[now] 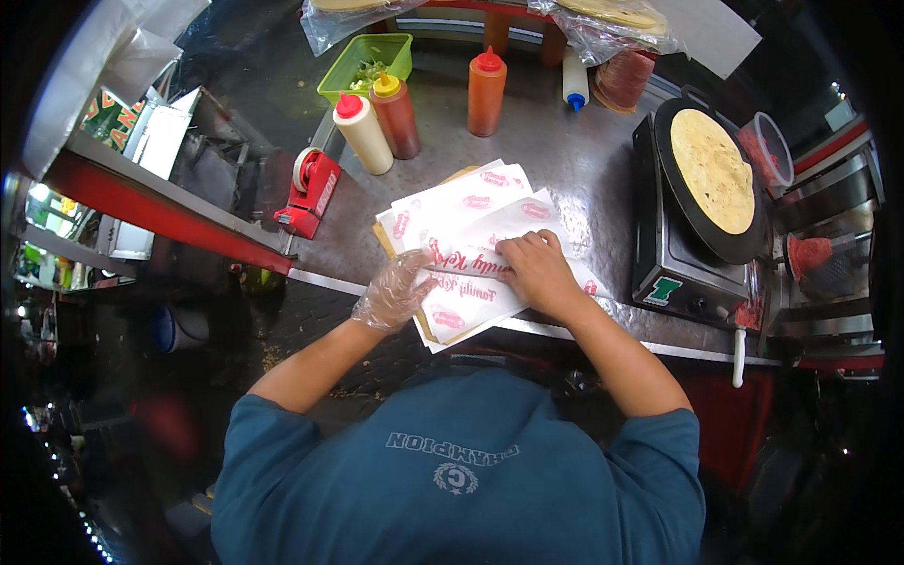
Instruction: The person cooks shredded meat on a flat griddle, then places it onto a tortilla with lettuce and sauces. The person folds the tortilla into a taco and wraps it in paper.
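Note:
A stack of white wrapping papers (471,212) with red print lies fanned out on the steel counter (584,160), near its front edge. My left hand (394,290), in a clear plastic glove, grips the stack's left edge with the fingers curled over it. My right hand (537,268) is bare and presses flat on the top sheet, fingertips pinching toward the middle. Both forearms come up from a teal shirt at the bottom.
A black round griddle (702,240) with a flatbread (713,169) stands at right. Squeeze bottles white (363,137), brown (395,115) and orange (486,92) stand behind the papers, beside a green tub (350,58) and a red tape dispenser (309,193). Bagged flatbreads (617,24) lie at the back.

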